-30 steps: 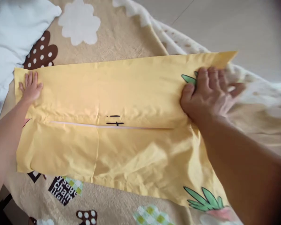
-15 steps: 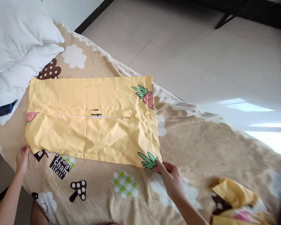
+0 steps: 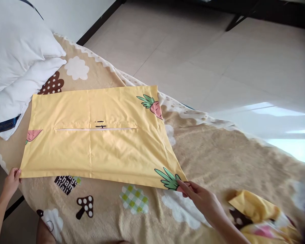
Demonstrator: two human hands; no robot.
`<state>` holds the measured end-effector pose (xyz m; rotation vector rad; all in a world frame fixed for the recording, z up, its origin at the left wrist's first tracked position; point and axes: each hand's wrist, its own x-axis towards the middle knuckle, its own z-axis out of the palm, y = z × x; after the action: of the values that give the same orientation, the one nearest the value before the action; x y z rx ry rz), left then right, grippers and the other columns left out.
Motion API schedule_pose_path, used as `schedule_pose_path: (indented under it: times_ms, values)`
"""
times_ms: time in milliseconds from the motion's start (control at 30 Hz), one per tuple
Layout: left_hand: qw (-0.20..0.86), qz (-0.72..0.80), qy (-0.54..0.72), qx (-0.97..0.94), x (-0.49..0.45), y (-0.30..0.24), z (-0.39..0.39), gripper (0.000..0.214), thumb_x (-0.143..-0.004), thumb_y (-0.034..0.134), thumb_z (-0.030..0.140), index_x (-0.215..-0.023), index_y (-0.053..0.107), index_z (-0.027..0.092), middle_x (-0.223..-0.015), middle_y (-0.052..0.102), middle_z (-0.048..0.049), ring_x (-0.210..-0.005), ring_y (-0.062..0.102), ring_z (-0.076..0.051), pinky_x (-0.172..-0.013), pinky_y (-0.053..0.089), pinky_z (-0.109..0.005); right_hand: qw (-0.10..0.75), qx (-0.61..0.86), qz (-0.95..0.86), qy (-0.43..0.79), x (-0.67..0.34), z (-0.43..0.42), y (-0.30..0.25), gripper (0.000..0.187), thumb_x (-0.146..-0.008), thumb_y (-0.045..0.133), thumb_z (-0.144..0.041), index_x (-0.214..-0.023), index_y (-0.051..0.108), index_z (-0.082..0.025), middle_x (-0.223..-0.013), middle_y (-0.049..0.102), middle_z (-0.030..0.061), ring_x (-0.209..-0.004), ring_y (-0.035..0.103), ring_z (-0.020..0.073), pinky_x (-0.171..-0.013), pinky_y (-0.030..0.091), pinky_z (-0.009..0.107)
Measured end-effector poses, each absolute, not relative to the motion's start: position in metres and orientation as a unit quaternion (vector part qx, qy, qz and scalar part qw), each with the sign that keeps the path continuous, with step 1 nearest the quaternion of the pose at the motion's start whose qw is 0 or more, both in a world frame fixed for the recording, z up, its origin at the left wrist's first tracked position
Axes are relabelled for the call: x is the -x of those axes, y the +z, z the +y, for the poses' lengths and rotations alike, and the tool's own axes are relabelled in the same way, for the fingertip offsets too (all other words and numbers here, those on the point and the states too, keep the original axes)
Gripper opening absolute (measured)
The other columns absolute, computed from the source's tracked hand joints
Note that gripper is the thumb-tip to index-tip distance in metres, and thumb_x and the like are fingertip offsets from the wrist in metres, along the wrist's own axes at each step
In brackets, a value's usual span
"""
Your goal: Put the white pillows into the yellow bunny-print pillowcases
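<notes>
Cloth (image 3: 112, 156) in yellow, left grip (image 3: 11, 181) pinching one near corner, right grip (image 3: 202, 199) pinching the other

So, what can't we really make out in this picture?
All in the head view:
Underside of the yellow cloth: hidden, as it faces down toward the blanket.
Inside of the slit: too narrow to see into.
Part of the corner drawing: covered by the right hand.
Far ends of the white pillows: cut off by the left edge.
Full pattern of the crumpled bundle: lost in folds and blur.
</notes>
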<state>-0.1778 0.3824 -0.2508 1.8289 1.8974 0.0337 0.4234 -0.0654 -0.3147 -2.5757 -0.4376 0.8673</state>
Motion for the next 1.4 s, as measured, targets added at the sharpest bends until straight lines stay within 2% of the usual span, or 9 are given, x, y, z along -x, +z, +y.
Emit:
schedule_pose_path:
  times_ms: [133,267,367,467,600,933,1133,1267,1400]
  values:
    - [0.147,0.710,0.000,-0.689,0.175,-0.263,0.380,0.027,-0.067,0.048,0.052,-0.068,0.049,0.025,-0.057,0.059,-0.0020,-0.061,0.062,-0.029,-0.060,0.052,-0.044,0.164,0.924,-0.096,0.332,-0.431,-0.065,-0.329,0.045,-0.060,0.053,-0.069,-0.055,0.059,-0.024,-0.058,0.061,0.0071,-0.059,0.059,0.0255,-0.058,0.046,0.039]
    - [-0.001,0.701,0.109,-0.704,0.117,-0.271,0.369,0.040,-0.076,0.047,0.042,-0.104,0.057,0.015,-0.109,0.064,-0.0190,-0.115,0.056,-0.041,-0.095,0.044,-0.064,0.143,0.980,-0.118,0.069,-0.394,-0.018,-0.325,0.040,-0.072,0.047,-0.049,-0.095,0.065,-0.020,-0.109,0.066,0.0196,-0.105,0.059,0.0384,-0.087,0.043,0.057]
    - [0.055,0.541,0.177,-0.820,0.022,-0.278,0.347,0.054,-0.090,0.043,0.034,-0.136,0.045,0.006,-0.139,0.052,-0.0237,-0.135,0.046,-0.032,-0.112,0.037,-0.050,0.230,0.918,-0.317,-0.066,-0.314,0.073,-0.313,0.046,-0.089,0.043,-0.033,-0.130,0.053,-0.016,-0.126,0.063,0.0171,-0.118,0.057,0.0287,-0.098,0.042,0.044]
    - [0.120,0.406,0.146,-0.894,-0.075,-0.296,0.319,0.053,-0.099,0.037,0.030,-0.149,0.036,0.012,-0.152,0.042,-0.0188,-0.147,0.031,-0.024,-0.120,0.024,-0.043,0.245,0.844,-0.476,-0.004,-0.234,0.175,-0.308,0.050,-0.097,0.038,-0.025,-0.146,0.039,-0.014,-0.144,0.053,0.0152,-0.136,0.045,0.0217,-0.111,0.030,0.038]
    - [0.093,0.430,0.071,-0.895,-0.095,-0.322,0.303,0.053,-0.101,0.033,0.035,-0.152,0.036,0.017,-0.156,0.036,-0.0149,-0.148,0.027,-0.025,-0.122,0.013,-0.049,0.215,0.837,-0.500,0.060,-0.220,0.216,-0.325,0.051,-0.101,0.038,-0.031,-0.150,0.038,-0.019,-0.154,0.042,0.0102,-0.144,0.034,0.0211,-0.117,0.021,0.041]
    - [0.027,0.630,0.022,-0.776,0.109,-0.283,0.319,0.061,-0.100,0.032,0.048,-0.151,0.037,0.015,-0.154,0.036,-0.0223,-0.146,0.030,-0.034,-0.117,0.019,-0.060,0.111,0.949,-0.293,-0.043,-0.348,-0.019,-0.356,0.057,-0.100,0.035,-0.041,-0.150,0.040,-0.015,-0.151,0.042,0.0209,-0.140,0.042,0.0327,-0.111,0.030,0.054]
    - [0.062,0.435,0.167,-0.883,-0.052,-0.295,0.311,0.059,-0.100,0.036,0.029,-0.156,0.024,0.016,-0.154,0.038,-0.0190,-0.149,0.027,-0.024,-0.122,0.014,-0.046,0.207,0.884,-0.420,0.011,-0.255,0.134,-0.334,0.065,-0.099,0.039,-0.029,-0.159,0.016,-0.019,-0.156,0.036,0.0171,-0.146,0.032,0.0270,-0.116,0.023,0.049]
    - [0.105,0.369,0.088,-0.919,-0.135,-0.324,0.314,0.054,-0.101,0.030,0.029,-0.154,0.031,0.019,-0.157,0.034,-0.0121,-0.149,0.025,-0.022,-0.123,0.012,-0.044,0.223,0.792,-0.559,0.101,-0.240,0.219,-0.344,0.056,-0.100,0.035,-0.028,-0.155,0.031,-0.022,-0.157,0.038,0.0090,-0.147,0.030,0.0210,-0.120,0.018,0.041]
    - [0.043,0.487,0.069,-0.869,-0.086,-0.328,0.338,0.055,-0.101,0.034,0.041,-0.151,0.038,0.019,-0.158,0.032,-0.0136,-0.149,0.024,-0.029,-0.122,0.008,-0.054,0.187,0.827,-0.527,0.050,-0.323,0.163,-0.360,0.050,-0.100,0.038,-0.033,-0.148,0.043,-0.020,-0.151,0.046,0.0098,-0.142,0.039,0.0215,-0.120,0.018,0.044]
